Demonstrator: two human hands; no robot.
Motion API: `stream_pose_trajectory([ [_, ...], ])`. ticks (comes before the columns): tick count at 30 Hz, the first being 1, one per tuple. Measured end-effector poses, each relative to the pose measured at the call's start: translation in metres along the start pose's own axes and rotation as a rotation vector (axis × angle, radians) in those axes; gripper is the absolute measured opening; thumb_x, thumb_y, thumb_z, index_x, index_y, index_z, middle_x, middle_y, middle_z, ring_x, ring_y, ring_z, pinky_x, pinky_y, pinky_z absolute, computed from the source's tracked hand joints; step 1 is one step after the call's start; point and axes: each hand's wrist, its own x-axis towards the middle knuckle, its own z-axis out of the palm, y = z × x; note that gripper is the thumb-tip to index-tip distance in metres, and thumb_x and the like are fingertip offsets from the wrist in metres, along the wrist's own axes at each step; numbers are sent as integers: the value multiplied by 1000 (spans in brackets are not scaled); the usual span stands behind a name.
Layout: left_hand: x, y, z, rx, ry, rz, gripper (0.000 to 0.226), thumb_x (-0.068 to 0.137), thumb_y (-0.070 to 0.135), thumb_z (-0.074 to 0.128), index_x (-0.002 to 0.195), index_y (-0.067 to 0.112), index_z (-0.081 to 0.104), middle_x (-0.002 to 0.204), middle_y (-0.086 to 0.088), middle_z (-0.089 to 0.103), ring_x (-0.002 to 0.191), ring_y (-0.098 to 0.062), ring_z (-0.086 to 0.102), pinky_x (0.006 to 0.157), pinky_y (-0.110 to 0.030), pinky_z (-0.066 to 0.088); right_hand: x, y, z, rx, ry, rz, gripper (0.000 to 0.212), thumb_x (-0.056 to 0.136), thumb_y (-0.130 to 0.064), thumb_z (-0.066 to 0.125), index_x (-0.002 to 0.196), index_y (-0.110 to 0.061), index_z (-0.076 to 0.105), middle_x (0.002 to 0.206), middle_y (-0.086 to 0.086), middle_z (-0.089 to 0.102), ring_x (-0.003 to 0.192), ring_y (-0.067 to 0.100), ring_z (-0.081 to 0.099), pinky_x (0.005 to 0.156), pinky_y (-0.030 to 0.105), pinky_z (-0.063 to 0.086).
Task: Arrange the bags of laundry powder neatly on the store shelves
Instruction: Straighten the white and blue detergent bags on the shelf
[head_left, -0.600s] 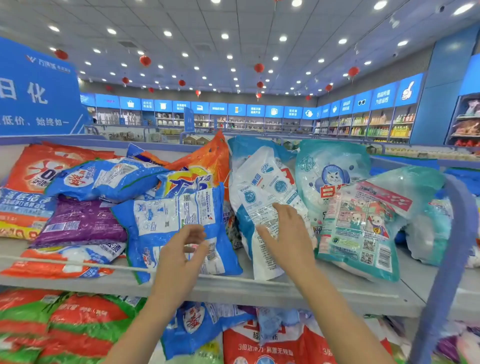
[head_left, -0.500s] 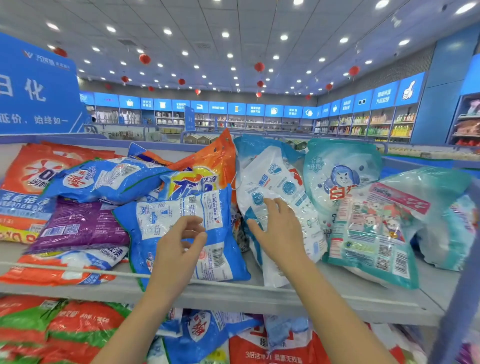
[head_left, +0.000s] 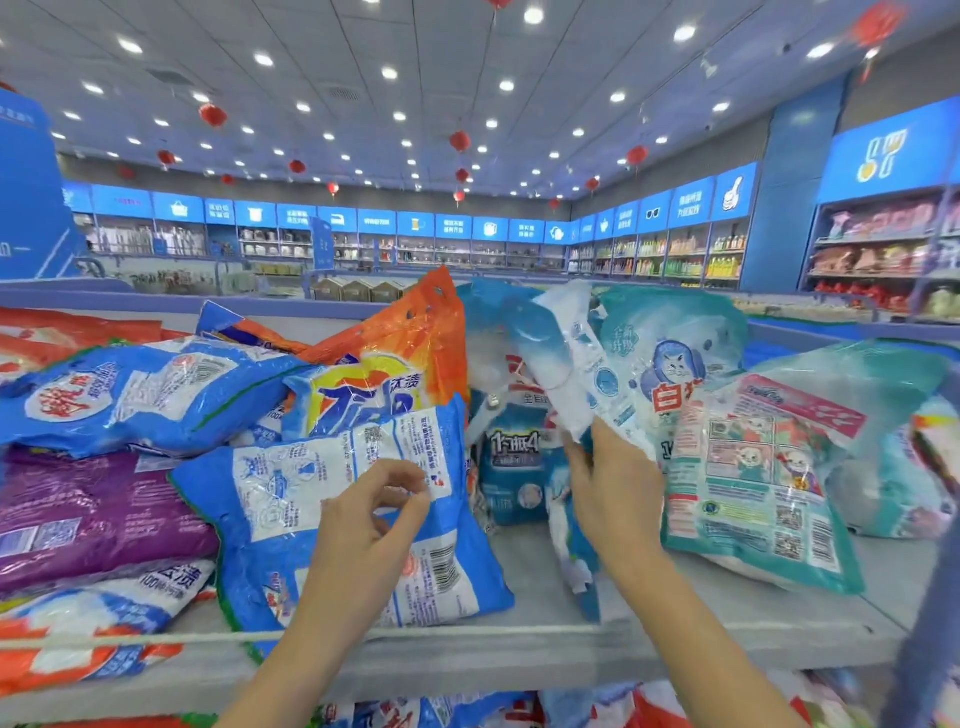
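I see the right hand (head_left: 615, 499) gripping the lower edge of a white-and-pale-blue plastic powder bag (head_left: 576, 374). The bag is upright, tilted toward 11 o'clock, mid grey metal shelf (head_left: 675, 644). Left hand (head_left: 363, 530) at its 9 o'clock, fingers half curled, holding nothing, in front of a blue-and-white plastic powder bag (head_left: 291, 499). Teal cat-print plastic bag (head_left: 753, 483) at 3 o'clock.

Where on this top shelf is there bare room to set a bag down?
Bare shelf shows at the front between the blue bag and the teal bag, though the white bag gripped by the right hand stands in that gap. A small strip lies at the teal bag's right front. The left is crowded with stacked bags.
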Motion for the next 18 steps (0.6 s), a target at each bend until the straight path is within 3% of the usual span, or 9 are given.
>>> stream_pose_trajectory([
  [3,1,2,9,2,-30,32,10,74,33,55,81,35,61,86,13,66,77,-6,60,50,-21,45,20,25,-31,352,54,55,38,93,-28,54,62,-14,37,57,5,43,60,26,40,55,36,22],
  [5,2,5,17,-12,-39,41,10,74,33,55,80,33,62,85,16,67,81,-5,61,57,-28,47,31,48,-48,528,38,117,34,91,-26,56,64,-10,45,61,11,48,60,27,40,55,28,32],
  [7,1,11,28,-48,-40,36,10,74,31,55,79,29,63,85,15,68,80,-7,63,61,-31,49,36,67,-66,712,2,206,22,90,-25,59,73,-11,58,73,11,61,61,21,53,60,24,41],
  [9,-1,15,41,-132,-71,17,12,74,29,56,81,25,64,86,10,69,79,-8,65,60,-29,52,41,83,-79,909,6,307,12,88,-27,60,80,-17,63,73,-7,69,65,4,61,64,19,48],
  [12,-2,23,67,-249,-171,-28,30,68,41,63,93,25,64,92,6,70,89,-1,64,70,-15,51,50,97,-90,914,-13,263,15,90,-22,52,77,-16,57,51,-23,63,52,-12,57,56,3,42],
  [16,15,20,102,-311,-277,-230,27,80,33,69,101,34,52,112,16,58,94,13,57,78,-8,45,53,100,-90,990,-177,240,53,54,-65,68,69,-14,67,58,-13,69,55,-4,63,61,17,49],
  [18,23,16,110,-404,-319,-363,37,70,46,74,99,28,59,108,9,67,91,3,64,83,-19,48,56,98,-85,1083,-237,198,67,37,-75,73,71,-17,71,59,-14,69,57,-4,64,59,14,49],
])
